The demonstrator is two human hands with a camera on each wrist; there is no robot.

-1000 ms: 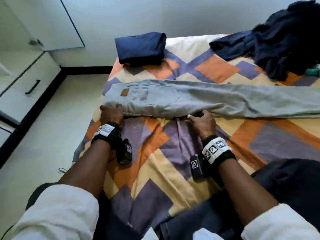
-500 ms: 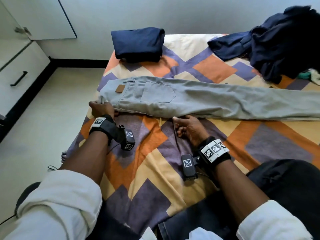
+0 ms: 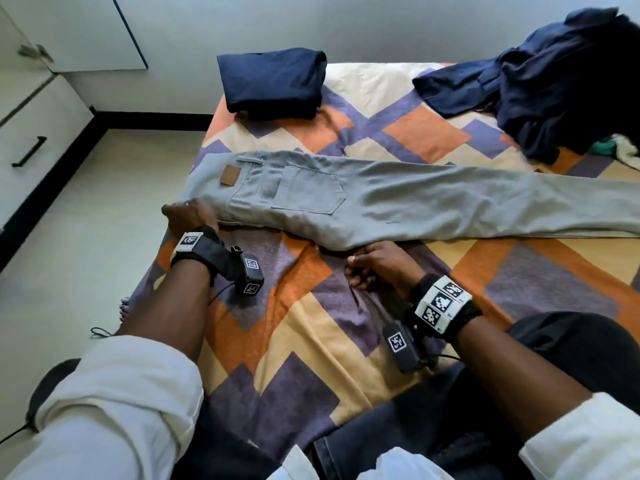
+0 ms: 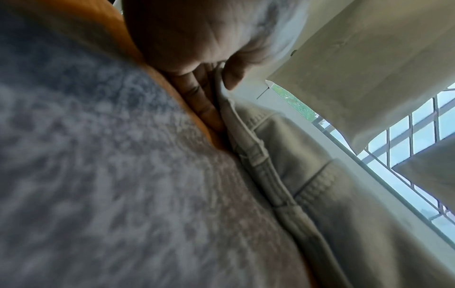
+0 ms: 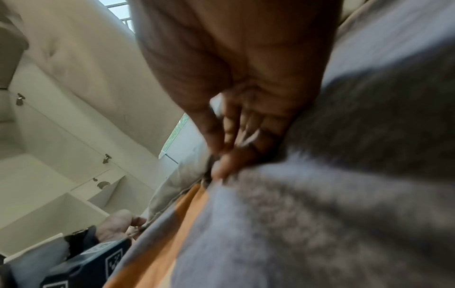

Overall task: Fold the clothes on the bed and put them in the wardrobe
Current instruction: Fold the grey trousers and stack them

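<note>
Grey jeans [image 3: 381,202], folded leg on leg, lie across the patterned bed [image 3: 294,341], waist at the left edge. My left hand [image 3: 188,214] is at the near waist corner; the left wrist view shows its thumb and fingers [image 4: 219,78] pinching the waistband [image 4: 256,152]. My right hand [image 3: 367,265] sits at the seat point of the jeans with curled fingers. In the blurred right wrist view its thumb and fingertips [image 5: 221,152] meet at the grey cloth's edge [image 5: 177,181]. A folded navy garment [image 3: 273,83] lies at the far left corner.
A loose heap of dark navy clothes [image 3: 540,81] covers the far right of the bed. White wardrobe drawers [image 3: 31,133] and an open door [image 3: 86,29] stand to the left across pale floor [image 3: 104,220]. My bare foot [image 3: 124,306] is beside the bed.
My left hand has shifted left to the waist corner and taken the waistband. My right hand has drawn back from flat on the jeans to curled at the seat point. My head view has moved closer.
</note>
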